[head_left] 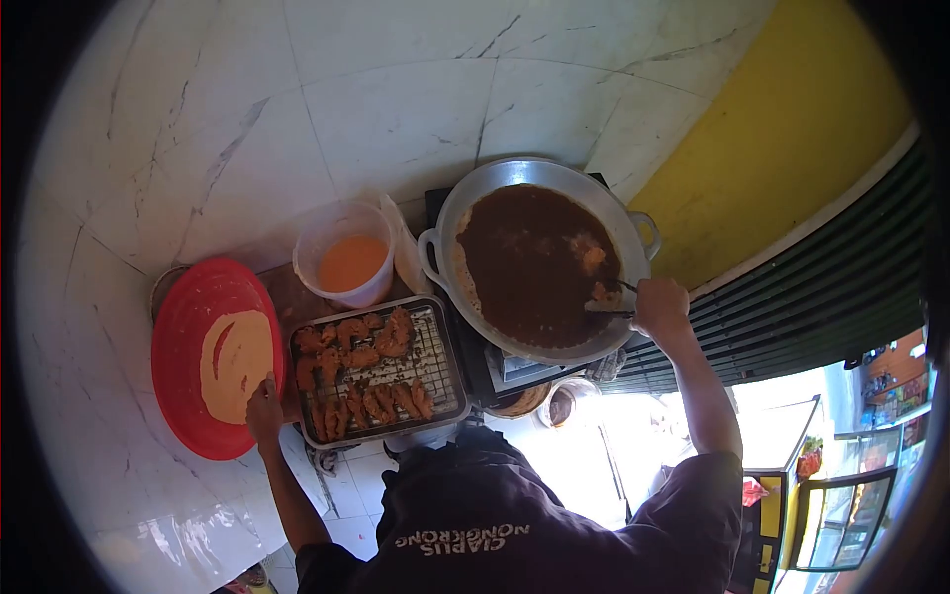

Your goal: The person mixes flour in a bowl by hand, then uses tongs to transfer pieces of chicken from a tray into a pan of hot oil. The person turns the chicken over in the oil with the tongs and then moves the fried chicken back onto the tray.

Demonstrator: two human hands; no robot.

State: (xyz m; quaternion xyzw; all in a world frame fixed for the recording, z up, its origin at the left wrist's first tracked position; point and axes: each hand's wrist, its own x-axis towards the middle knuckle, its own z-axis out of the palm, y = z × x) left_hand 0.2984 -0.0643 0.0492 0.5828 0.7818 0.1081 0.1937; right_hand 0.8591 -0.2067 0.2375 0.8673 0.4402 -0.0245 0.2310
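Note:
A pair of dark tongs (612, 313) is held in my right hand (661, 305), closed round the handles at the right side of a large metal wok (633, 236). The tong tips are at a fried piece (603, 293) in the dark oil, and another piece (591, 259) floats just behind it. My left hand (264, 410) is at the right rim of a red basin (178, 396) that holds pale flour (237, 361). Its fingers are small in view, and their grip is unclear.
A wire rack tray (450, 381) with several fried pieces stands between basin and wok. Behind it is a white bucket (315, 226) of orange liquid. The wok sits on a stove (479, 371). Tiled wall (396, 109) rises behind; a glass case (846, 520) stands at right.

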